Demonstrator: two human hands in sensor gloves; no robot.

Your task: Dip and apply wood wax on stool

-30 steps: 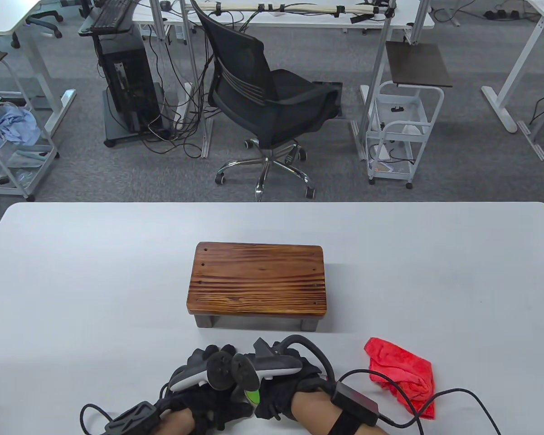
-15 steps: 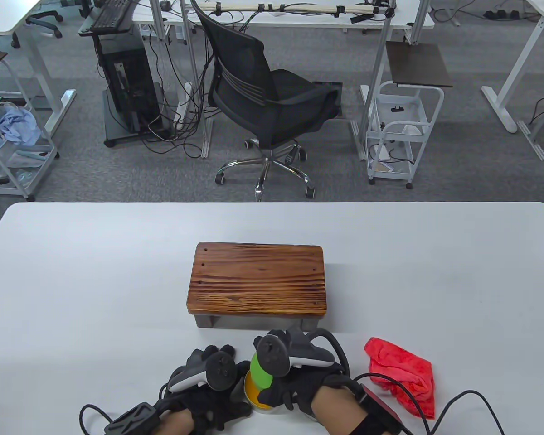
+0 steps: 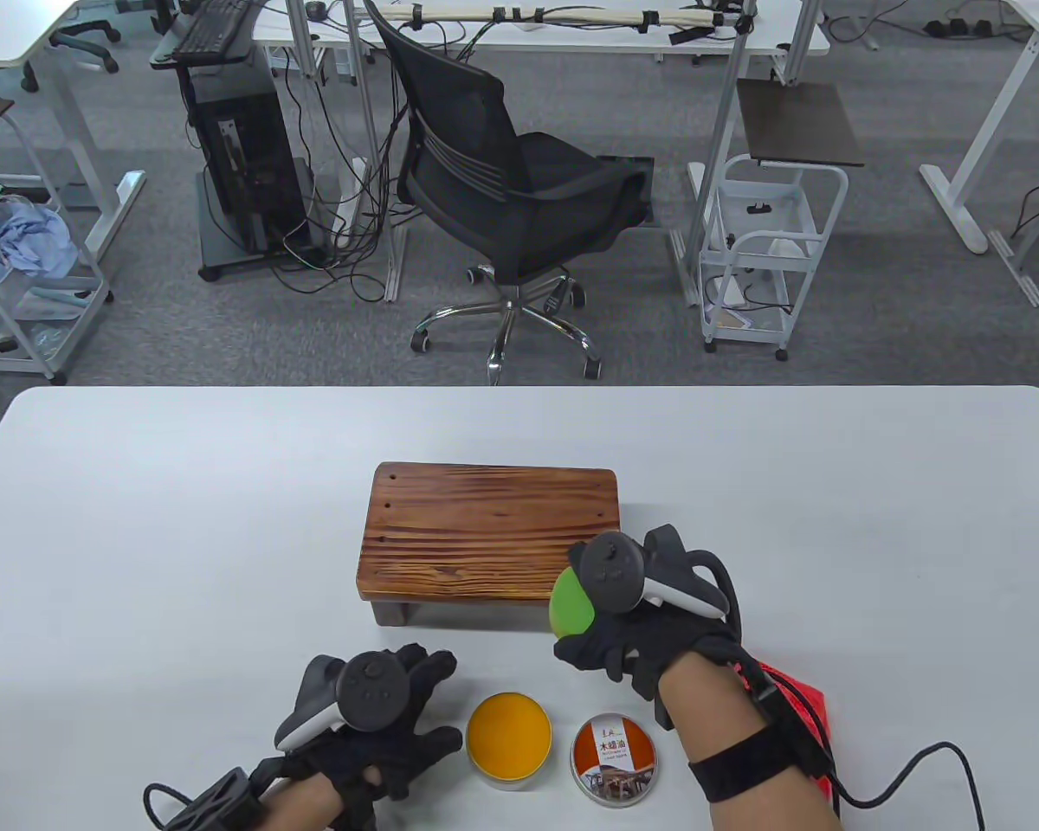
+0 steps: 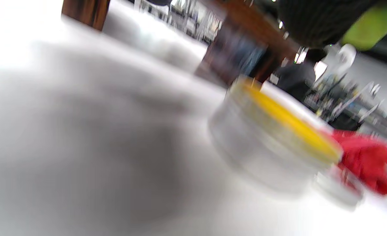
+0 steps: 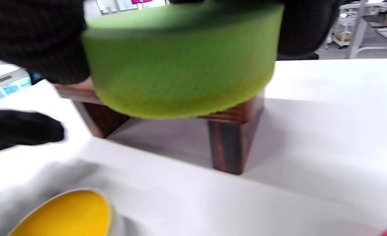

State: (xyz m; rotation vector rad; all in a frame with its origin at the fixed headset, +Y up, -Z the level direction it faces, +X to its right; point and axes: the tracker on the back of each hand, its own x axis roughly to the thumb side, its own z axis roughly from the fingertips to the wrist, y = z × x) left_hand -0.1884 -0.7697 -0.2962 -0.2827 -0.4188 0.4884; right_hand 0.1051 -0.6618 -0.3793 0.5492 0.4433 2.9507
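My right grip (image 3: 632, 623) pinches the green sponge (image 3: 571, 604) above the stool's (image 3: 491, 532) near right corner. My left grip (image 3: 381, 718) rests spread on the worktop (image 3: 138, 519), just beside the open wax tin (image 3: 508, 737); its lid (image 3: 615, 758) lies alongside.

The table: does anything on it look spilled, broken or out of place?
Nothing stands out. The round tin of yellow wax sits open and upright, no wax showing outside it, with its printed lid lying flat beside it. The crumpled red cloth lies partly hidden under the right hand's forearm. The brown wooden stool stands level and looks undamaged.
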